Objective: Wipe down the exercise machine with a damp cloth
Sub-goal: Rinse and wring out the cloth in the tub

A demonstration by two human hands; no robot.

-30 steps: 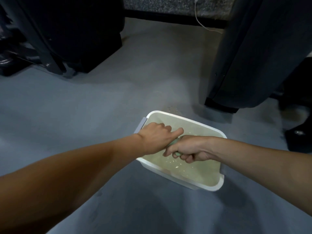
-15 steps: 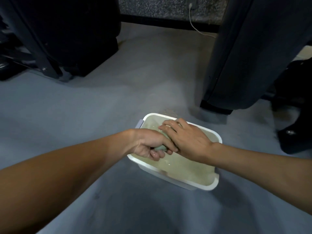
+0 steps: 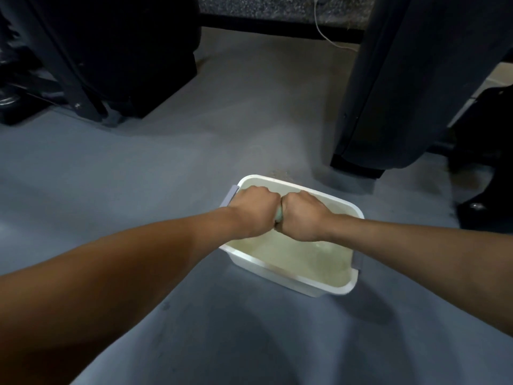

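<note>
Grey floor (image 3: 172, 168) fills most of the head view, smooth and matt, with dark shapes standing on it at the far side. At the upper left rises a black machine (image 3: 111, 51) with a slanted frame and a foot resting on the floor. At the upper right stands a second dark body (image 3: 416, 79), its base on the floor just beyond the tub. A pale cable (image 3: 324, 34) trails along the foot of the speckled wall (image 3: 277, 8) at the back.

On the floor in the middle sits a white tub (image 3: 288, 276) with grey handles at its two ends, holding cloudy, yellowish water (image 3: 311, 259). Both bare forearms reach out over it from the near edge.

Left hand (image 3: 256, 209) and right hand (image 3: 302, 218) are both curled into fists, knuckles up, pressed against each other above the far left part of the tub. Between them shows a small strip of pale green cloth (image 3: 278, 216), clamped by both hands; the rest of it is hidden inside the fists. The cloth is held over the water, and whether it touches the water cannot be told.
</note>
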